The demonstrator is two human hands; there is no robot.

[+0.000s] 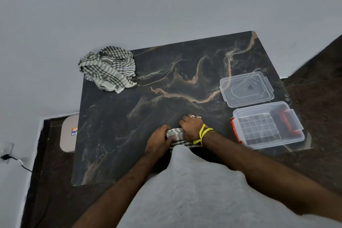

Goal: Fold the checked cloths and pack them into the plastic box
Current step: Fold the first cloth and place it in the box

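A small folded checked cloth point(175, 136) lies near the front edge of the dark marble table point(148, 116). My left hand point(159, 140) grips its left side and my right hand point(191, 127), with rings and a yellow wrist thread, presses on its right side. My grey shirt hides the cloth's near part. A heap of crumpled checked cloths point(109, 67) sits at the table's far left corner. The clear plastic box point(268, 126) with red clasps stands open at the right, with a folded checked cloth inside. Its clear lid point(246, 89) lies just behind it.
A beige stool point(68, 133) with a sticker stands left of the table. A wall socket with a black cable point(11, 157) is at the far left. Grey walls close in behind and left; dark floor surrounds the table.
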